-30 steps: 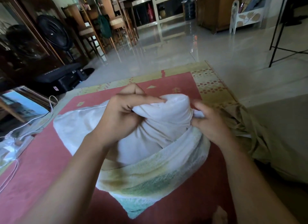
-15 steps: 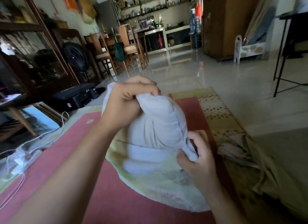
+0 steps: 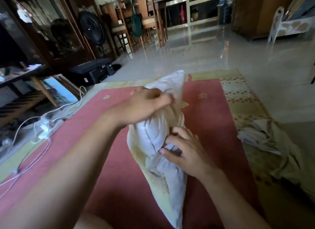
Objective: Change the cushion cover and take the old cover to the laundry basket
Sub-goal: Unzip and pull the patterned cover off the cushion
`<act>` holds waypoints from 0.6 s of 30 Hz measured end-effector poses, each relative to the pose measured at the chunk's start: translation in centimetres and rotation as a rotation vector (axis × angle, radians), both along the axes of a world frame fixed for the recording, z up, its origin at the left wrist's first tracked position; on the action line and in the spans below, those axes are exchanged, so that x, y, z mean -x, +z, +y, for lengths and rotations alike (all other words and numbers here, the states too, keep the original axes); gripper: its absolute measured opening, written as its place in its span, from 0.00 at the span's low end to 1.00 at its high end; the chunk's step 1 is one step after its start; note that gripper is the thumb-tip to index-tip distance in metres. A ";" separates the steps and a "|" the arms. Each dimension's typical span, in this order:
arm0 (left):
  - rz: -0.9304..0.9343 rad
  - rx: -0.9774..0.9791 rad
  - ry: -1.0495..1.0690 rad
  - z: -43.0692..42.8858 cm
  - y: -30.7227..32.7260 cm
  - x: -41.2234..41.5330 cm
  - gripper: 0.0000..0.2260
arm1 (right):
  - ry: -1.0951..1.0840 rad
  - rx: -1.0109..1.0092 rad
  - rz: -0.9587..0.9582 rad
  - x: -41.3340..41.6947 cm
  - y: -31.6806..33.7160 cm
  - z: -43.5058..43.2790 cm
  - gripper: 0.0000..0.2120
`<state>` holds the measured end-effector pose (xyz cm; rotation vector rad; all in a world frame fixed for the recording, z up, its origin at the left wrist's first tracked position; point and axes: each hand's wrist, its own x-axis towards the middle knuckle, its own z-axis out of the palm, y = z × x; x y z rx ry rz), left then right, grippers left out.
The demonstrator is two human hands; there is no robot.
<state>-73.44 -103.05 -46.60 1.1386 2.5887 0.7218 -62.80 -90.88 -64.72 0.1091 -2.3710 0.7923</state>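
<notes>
A white cushion [image 3: 153, 136] stands on edge on the red mat, partly wrapped in a pale yellowish cover [image 3: 148, 162]. My left hand [image 3: 146, 104] grips the cushion's upper part together with a beige fold of fabric. Lower down on the right side, my right hand [image 3: 184, 150] pinches the cushion and cover. A crumpled beige cover [image 3: 265, 140] lies on the mat's right edge, apart from both hands. No laundry basket is in view.
The red mat [image 3: 213, 123] with its patterned yellow border lies on a glossy tiled floor. White cables [image 3: 42, 126] and a black printer [image 3: 95, 70] sit at the left. A dark cabinet, a fan and wooden chairs stand behind.
The cushion has turned from lying flat to standing on edge. My left hand moved up along its top, my right hand down its side, and the cover slid further over it.
</notes>
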 end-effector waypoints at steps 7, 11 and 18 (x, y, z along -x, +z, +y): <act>0.296 0.160 0.259 -0.1 -3.2 2.6 0.36 | -0.002 0.025 -0.047 -0.4 0.3 -1.3 0.13; 0.295 -0.017 0.311 -1.1 -3.6 4.5 0.28 | 0.030 0.071 -0.115 0.0 -0.1 -1.7 0.14; 0.197 -0.137 0.408 -1.9 -4.5 7.5 0.25 | 0.092 -0.047 -0.256 1.0 -1.0 -2.7 0.11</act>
